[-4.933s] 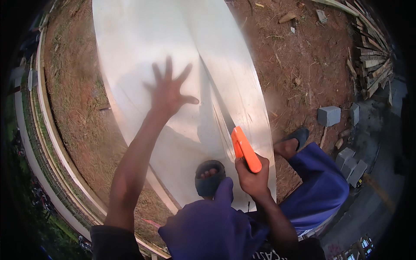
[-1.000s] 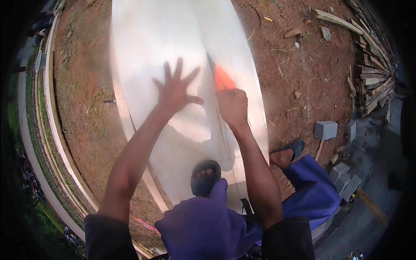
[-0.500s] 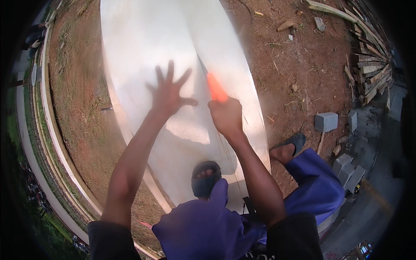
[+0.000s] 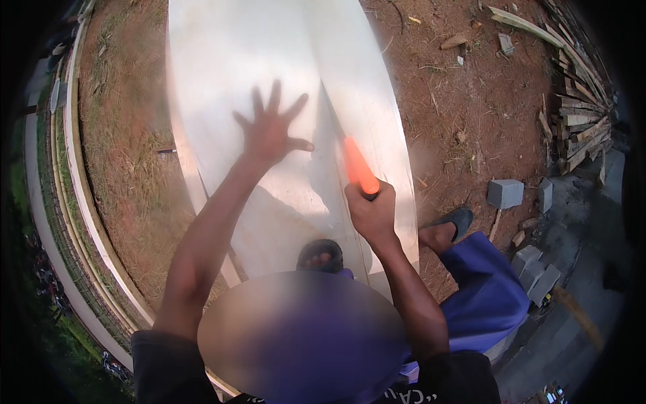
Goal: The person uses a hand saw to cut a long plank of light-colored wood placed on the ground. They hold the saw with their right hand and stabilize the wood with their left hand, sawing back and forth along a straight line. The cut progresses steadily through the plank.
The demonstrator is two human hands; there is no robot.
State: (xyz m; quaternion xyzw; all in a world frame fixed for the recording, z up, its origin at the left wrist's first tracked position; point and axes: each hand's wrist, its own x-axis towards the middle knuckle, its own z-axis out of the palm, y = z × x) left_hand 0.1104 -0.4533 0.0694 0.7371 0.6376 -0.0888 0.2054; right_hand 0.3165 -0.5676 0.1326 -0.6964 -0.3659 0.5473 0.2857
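On the pale sheet [image 4: 269, 81] lying over the red dirt, the left hand [image 4: 269, 135] presses flat with fingers spread wide, holding nothing. The right hand [image 4: 371, 214] is clenched tight around the orange-handled tool [image 4: 359, 168], probably a knife, its tip on the sheet's cut line.

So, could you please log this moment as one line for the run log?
left hand: spread flat on pale sheet-metal panel | right hand: gripping orange-handled cutting tool at the panel's cut line | ground: red dirt
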